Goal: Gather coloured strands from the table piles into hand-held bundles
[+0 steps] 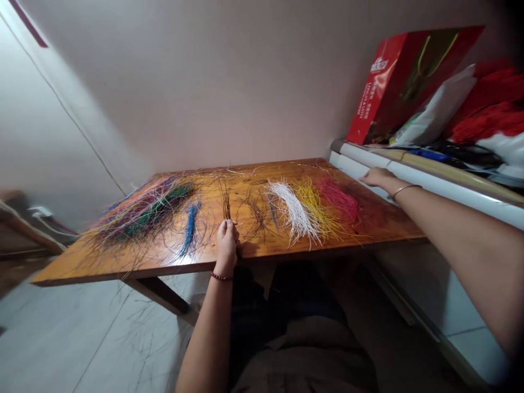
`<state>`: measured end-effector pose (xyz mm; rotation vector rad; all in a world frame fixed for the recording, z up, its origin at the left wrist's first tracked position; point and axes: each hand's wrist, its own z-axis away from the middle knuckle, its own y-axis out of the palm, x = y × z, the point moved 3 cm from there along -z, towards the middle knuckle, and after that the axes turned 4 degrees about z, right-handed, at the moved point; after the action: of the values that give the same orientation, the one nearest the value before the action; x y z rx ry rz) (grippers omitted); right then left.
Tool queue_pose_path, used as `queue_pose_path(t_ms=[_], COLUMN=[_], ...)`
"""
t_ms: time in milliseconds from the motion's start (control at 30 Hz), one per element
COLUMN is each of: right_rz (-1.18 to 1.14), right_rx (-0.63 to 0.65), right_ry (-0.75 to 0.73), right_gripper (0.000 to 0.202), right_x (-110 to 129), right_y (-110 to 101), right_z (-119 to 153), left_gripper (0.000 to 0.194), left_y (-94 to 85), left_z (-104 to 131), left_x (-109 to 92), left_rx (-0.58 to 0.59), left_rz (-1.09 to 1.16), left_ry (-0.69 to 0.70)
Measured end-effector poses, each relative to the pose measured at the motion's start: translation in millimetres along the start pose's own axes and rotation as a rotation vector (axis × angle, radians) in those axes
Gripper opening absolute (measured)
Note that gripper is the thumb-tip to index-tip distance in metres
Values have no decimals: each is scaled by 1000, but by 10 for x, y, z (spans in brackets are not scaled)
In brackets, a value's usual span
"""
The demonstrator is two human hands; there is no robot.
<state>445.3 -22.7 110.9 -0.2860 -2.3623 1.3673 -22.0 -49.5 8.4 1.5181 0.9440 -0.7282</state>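
Note:
My left hand (227,238) is closed around a small bundle of thin dark brown strands (226,201), which stands up from the fist over the wooden table. At the far right, my right hand (379,177) is held out near the table's right edge with its fingers drawn together; whatever they may hold is too small to make out. A loose brown tuft of strands (257,210) lies just right of my left hand. Beyond it are bundles of white strands (295,210), yellow strands (314,202) and pink strands (339,199). A blue bundle (190,228) lies to the left.
A large mixed heap of purple and green strands (151,210) covers the left part of the wooden table (123,261). A white ledge (450,185) on the right carries a red paper bag (382,90), a white plastic bag (438,109) and red cloth-like material (491,112).

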Motion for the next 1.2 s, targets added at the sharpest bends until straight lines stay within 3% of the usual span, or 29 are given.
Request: queue_pose_path(t_ms=[100, 200, 333, 400, 467, 533, 633, 867, 1200], right_rz=[-62, -482, -959, -1070, -1198, -1307, -1385, -1411, -1543], right_rx=[29, 10, 487, 720, 867, 940, 945, 879, 827], right_ry=[-24, -351, -539, -567, -590, -577, -556, -536, -359], right_gripper=[25, 23, 27, 33, 38, 42, 45, 41, 31], right_x=[473, 1322, 2435, 2834, 3090, 3209, 3216, 3152, 3085], right_y=[-73, -186, 52, 303, 546, 738, 882, 941, 925], right_z=[30, 423, 1231, 1500, 1612, 1615, 1569, 1524, 1462], left_gripper=[26, 31, 37, 40, 42, 41, 39, 29, 27], left_y=[5, 3, -2, -7, -16, -22, -17, -31, -21], left_z=[10, 20, 37, 40, 40, 40, 41, 28, 52], left_x=[-7, -9, -12, -16, -19, -21, -18, 18, -1], left_rx=[8, 16, 29, 24, 3, -22, -49, -112, -100], left_rz=[-57, -99, -123, -136, -147, -144, -126, -133, -113], left_ry=[5, 6, -4, -16, -32, -39, -20, 43, 38])
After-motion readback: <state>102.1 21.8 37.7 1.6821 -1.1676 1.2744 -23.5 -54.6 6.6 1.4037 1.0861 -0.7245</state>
